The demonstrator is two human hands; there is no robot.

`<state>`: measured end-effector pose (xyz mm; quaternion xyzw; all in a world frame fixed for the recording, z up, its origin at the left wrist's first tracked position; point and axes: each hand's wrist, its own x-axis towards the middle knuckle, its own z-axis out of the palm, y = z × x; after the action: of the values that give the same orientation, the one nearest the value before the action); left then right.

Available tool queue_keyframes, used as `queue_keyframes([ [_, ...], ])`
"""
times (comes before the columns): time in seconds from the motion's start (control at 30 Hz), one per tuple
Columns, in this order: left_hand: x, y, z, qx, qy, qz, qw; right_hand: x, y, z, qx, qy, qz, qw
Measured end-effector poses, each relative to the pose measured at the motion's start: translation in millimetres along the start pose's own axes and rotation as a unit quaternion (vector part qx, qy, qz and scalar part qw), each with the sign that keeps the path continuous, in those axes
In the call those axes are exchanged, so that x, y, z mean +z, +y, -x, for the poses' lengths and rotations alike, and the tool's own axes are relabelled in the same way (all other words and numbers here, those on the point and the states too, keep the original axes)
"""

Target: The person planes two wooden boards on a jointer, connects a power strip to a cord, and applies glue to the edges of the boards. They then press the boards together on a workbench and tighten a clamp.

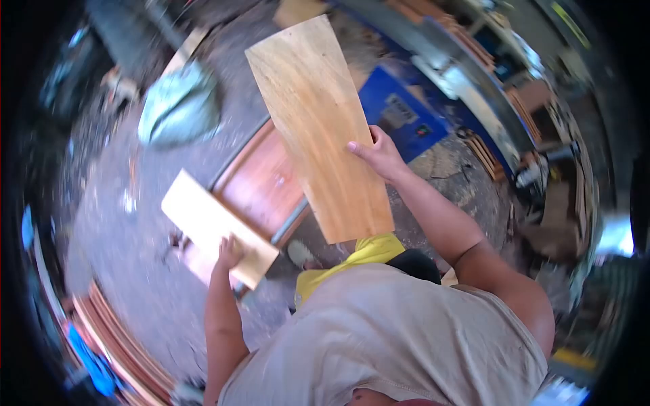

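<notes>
1. Pale wood makes two boards: one long, broad, yellowish-brown board (308, 122) with smooth grain, and one shorter, cream-coloured, rectangular board (203, 210).
2. I count two hands. The right hand (386, 155) is closed at the long board's side edge, thumb upon the face, other fingers mostly hidden behind; this board is raised above the floor.
3. The left hand (231, 252) rests upon the shorter board; whether its fingers grip, I cannot tell.
4. Beside the shorter board is one glossy, reddish-brown wooden panel (261, 183).
5. The grey, rough floor (142, 250) carries one wrinkled, pale green sack (179, 105) and one flat blue panel (393, 101).
6. Several long brown planks (122, 342) lie at the left.
</notes>
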<state>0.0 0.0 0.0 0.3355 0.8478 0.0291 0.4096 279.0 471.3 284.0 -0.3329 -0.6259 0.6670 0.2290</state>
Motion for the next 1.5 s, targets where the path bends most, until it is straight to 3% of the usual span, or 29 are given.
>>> queue_keyframes([
  [0.07, -55.6, -53.7, -9.8, -0.01, -0.029, 0.089, 0.996, -4.8, 26.9, -16.8, -0.038, 0.095, 0.117, 0.988],
  [0.1, -59.0, 39.8, 61.4, -0.035, 0.007, 0.134, 0.99, -95.3, -53.0, 46.6, -0.07, 0.133, 0.094, 0.984],
  [0.13, 9.8, 81.1, 46.6, 0.022, 0.045, 0.172, 0.984, -172.2, -76.1, 68.8, -0.077, 0.174, 0.176, 0.966],
  [0.17, 21.7, 89.4, 34.2, 0.054, 0.112, 0.18, 0.976, -222.4, -75.4, 71.6, -0.09, 0.206, 0.21, 0.951],
  [0.23, -13.6, 159.6, 58.2, 0.046, 0.146, 0.171, 0.973, -294.1, -90.5, 88.0, -0.077, 0.268, 0.33, 0.902],
  [0.3, 0.8, 219.9, 50.5, 0.096, 0.152, 0.286, 0.941, -378.5, -96.7, 101.8, -0.059, 0.318, 0.445, 0.835],
  [0.37, 2.2, 309.9, 38.5, 0.114, 0.149, 0.2, 0.962, -462.0, -97.4, 104.5, -0.075, 0.339, 0.486, 0.802],
  [0.47, 30.0, 442.3, -1.4, 0.194, 0.111, 0.165, 0.961, -571.1, -123.2, 91.0, 0.013, 0.313, 0.561, 0.766],
  [0.53, 39.7, 545.5, -26.1, 0.246, 0.016, 0.169, 0.954, -645.9, -114.0, 68.3, 0.032, 0.275, 0.621, 0.733],
  [0.6, 57.8, 641.6, -60.4, 0.32, 0.009, 0.153, 0.935, -704.9, -111.3, 46.9, 0.033, 0.235, 0.637, 0.733],
  [0.73, 38.1, 861.2, -45.2, 0.403, -0.016, 0.078, 0.912, -785.2, -101.3, -1.9, 0.027, 0.186, 0.628, 0.755],
  [0.83, 40.4, 948.8, -68.3, 0.448, -0.002, 0.039, 0.893, -820.0, -86.5, -33.1, -0.046, 0.181, 0.628, 0.755],
  [0.9, 31.9, 993.2, -74.9, 0.459, 0.001, 0.043, 0.887, -834.0, -85.1, -50.3, -0.012, 0.164, 0.623, 0.764],
  [1.23, 2.3, 1076.7, -166.3, 0.47, -0.01, 0.096, 0.877, -855.3, -89.5, -79.3, 0.065, 0.148, 0.608, 0.777],
  [1.3, -9.3, 1100.3, -196.8, 0.516, 0.057, 0.09, 0.85, -852.4, -97.5, -72.2, 0.079, 0.159, 0.601, 0.779],
  [1.37, -11.3, 1121.0, -237.8, 0.572, 0.203, 0.071, 0.792, -849.7, -109.7, -50.6, 0.085, 0.184, 0.604, 0.771],
  [1.47, -20.8, 1157.3, -279.9, 0.502, 0.239, -0.1, 0.825, -856.1, -131.1, 5.3, 0.103, 0.226, 0.603, 0.758],
  [1.5, -18.0, 1165.1, -293.5, 0.502, 0.232, -0.1, 0.827, -861.3, -138.3, 28.9, 0.108, 0.242, 0.591, 0.762],
])
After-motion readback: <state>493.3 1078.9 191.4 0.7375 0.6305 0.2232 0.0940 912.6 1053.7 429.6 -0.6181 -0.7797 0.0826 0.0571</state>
